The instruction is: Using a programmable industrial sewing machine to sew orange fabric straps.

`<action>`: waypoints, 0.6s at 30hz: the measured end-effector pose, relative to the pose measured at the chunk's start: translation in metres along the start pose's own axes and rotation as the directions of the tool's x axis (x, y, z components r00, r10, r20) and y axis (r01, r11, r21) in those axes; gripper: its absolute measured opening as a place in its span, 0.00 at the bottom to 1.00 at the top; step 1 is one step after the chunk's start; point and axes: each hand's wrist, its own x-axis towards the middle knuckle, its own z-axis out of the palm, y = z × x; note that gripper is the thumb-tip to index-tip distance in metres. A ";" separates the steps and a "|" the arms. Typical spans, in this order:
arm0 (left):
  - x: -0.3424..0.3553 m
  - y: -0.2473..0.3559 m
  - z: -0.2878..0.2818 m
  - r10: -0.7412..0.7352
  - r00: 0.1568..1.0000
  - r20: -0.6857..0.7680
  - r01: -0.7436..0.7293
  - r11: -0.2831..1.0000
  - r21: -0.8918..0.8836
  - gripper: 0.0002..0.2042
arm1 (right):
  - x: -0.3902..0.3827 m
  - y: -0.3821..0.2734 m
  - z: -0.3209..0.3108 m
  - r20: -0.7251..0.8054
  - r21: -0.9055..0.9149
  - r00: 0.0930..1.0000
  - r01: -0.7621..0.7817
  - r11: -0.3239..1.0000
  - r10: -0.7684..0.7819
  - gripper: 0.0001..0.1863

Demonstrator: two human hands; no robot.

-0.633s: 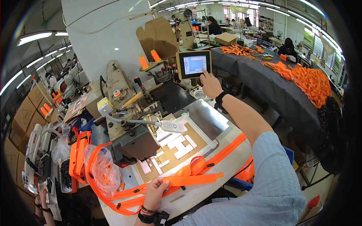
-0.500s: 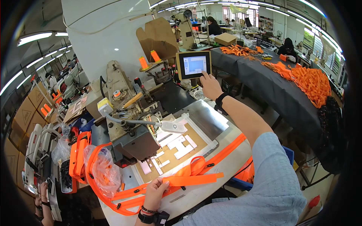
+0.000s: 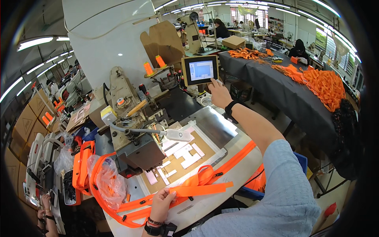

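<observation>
My left hand (image 3: 162, 203) pinches a flat orange strap (image 3: 202, 188) above the pale worktable, beside orange zippered strips (image 3: 241, 154). My right hand (image 3: 218, 93) reaches up with its index finger extended at the lower edge of a touchscreen (image 3: 201, 69) in a yellowish frame; whether it touches is unclear. A sewing machine (image 3: 140, 152) with a lamp stands left of centre, over a cardboard template (image 3: 207, 140) carrying pale strips, set in a white frame.
Orange bags (image 3: 82, 172) and crumpled plastic (image 3: 106, 185) lie left. A dark-covered table (image 3: 272, 89) with orange strap heaps runs along the right, a blue bin (image 3: 300, 161) below. A co-worker's hands (image 3: 43, 211) show at lower left; seated people work farther back.
My right fingertip has dropped slightly, from the screen's face to its lower edge. The view has shifted a little. My left hand still grips the strap.
</observation>
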 end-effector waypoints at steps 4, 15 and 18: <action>0.001 -0.002 -0.001 0.004 1.000 -0.003 -0.004 1.000 -0.011 0.04 | -0.003 0.002 0.002 0.003 -0.004 1.000 0.003 1.000 -0.003 0.20; 0.000 -0.002 -0.001 0.021 1.000 -0.005 -0.021 1.000 0.007 0.04 | 0.018 -0.037 0.003 0.021 0.102 0.990 0.137 0.985 -0.140 0.23; 0.000 0.000 0.000 0.014 1.000 -0.002 -0.014 1.000 0.004 0.04 | 0.026 -0.041 0.003 0.030 0.101 0.989 0.140 0.985 -0.144 0.23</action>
